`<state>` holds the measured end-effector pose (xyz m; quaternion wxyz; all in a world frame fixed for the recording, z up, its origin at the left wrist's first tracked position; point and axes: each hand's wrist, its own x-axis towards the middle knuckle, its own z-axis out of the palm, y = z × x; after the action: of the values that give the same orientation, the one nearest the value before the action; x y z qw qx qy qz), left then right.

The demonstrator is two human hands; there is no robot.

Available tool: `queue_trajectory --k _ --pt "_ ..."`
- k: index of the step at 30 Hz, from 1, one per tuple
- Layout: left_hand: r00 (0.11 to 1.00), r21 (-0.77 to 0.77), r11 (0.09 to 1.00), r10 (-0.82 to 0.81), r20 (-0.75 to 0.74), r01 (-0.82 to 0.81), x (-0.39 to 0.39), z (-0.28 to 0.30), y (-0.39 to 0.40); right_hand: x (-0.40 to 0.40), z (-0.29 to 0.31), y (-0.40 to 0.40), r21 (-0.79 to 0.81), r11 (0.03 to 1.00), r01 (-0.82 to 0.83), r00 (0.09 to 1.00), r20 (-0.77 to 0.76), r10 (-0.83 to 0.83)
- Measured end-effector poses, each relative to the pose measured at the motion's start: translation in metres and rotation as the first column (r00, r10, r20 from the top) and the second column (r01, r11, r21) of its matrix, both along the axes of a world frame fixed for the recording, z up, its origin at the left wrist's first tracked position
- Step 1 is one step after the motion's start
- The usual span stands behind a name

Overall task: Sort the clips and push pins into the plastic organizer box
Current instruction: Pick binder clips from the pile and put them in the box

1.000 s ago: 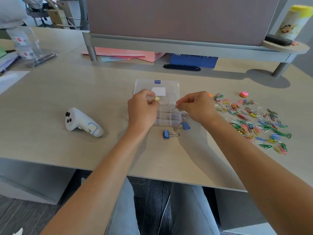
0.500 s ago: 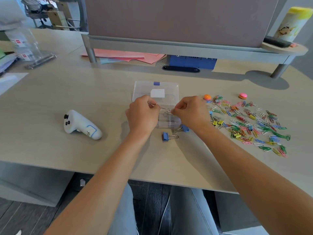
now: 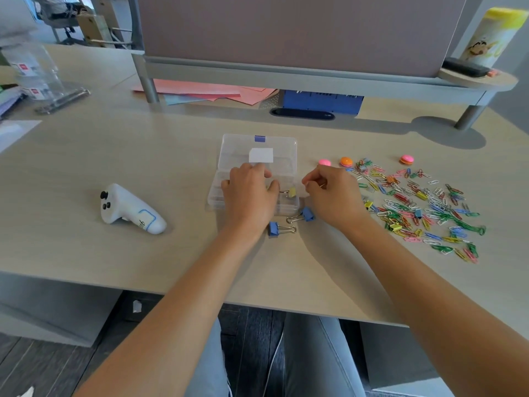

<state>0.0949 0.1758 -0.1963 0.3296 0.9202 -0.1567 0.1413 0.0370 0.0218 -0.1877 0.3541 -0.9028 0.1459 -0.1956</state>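
Counting two blue binder clips [image 3: 282, 228], three push pins [image 3: 345, 161]

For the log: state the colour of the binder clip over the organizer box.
Yellow small binder clip, head view.

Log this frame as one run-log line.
left hand: pinching yellow binder clip over organizer box | right hand: curled, contents unclear | two blue binder clips on desk

The pale wooden desk [image 3: 114, 156] is evenly, brightly lit. Soft shadows are cast toward its near edge beneath both forearms. Lines are bowed by wide-angle distortion at its far corners, where detail is smeared.
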Motion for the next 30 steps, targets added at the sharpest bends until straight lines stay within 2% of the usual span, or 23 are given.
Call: queue_trajectory --k 5,10,12,16,18,21,23,26,30 --pt "0.985 0.144 0.985 -0.109 0.136 0.089 -0.014 -0.009 0.011 -0.029 -0.010 0.001 -0.067 0.997 -0.034 0.999 -0.016 0.033" --pt "0.981 0.219 0.971 -0.131 0.142 0.098 -0.020 -0.013 0.014 -0.041 -0.019 0.008 -0.224 0.973 -0.055 0.998 -0.024 0.051" --pt "0.977 0.206 0.973 -0.140 0.160 0.105 -0.027 -0.012 0.016 -0.044 -0.020 0.009 -0.274 0.959 -0.073 0.997 -0.032 0.067" --pt "0.978 0.079 0.994 -0.090 0.187 0.076 -0.055 -0.011 0.027 -0.049 -0.021 0.009 -0.337 0.936 -0.101 0.995 -0.048 0.091" --pt "0.985 0.076 0.993 -0.097 0.146 0.086 -0.068 -0.013 0.034 -0.053 -0.020 0.009 -0.330 0.938 -0.110 0.994 -0.038 0.103" --pt "0.989 0.194 0.972 -0.142 0.032 0.133 -0.076 -0.020 0.040 -0.058 -0.018 0.007 -0.304 0.946 -0.116 0.993 -0.025 0.114" --pt "0.989 0.245 0.960 -0.148 0.028 0.137 -0.076 -0.023 0.042 -0.062 -0.016 0.007 -0.269 0.956 -0.118 0.993 -0.026 0.116" --pt "0.988 0.218 0.967 -0.147 0.045 0.133 -0.074 -0.024 0.042 -0.067 -0.014 0.008 -0.182 0.977 -0.115 0.993 -0.003 0.117" --pt "0.987 0.109 0.982 -0.160 0.033 0.155 -0.074 -0.026 0.047 -0.064 -0.008 0.006 -0.027 0.996 -0.088 0.994 0.058 0.089"
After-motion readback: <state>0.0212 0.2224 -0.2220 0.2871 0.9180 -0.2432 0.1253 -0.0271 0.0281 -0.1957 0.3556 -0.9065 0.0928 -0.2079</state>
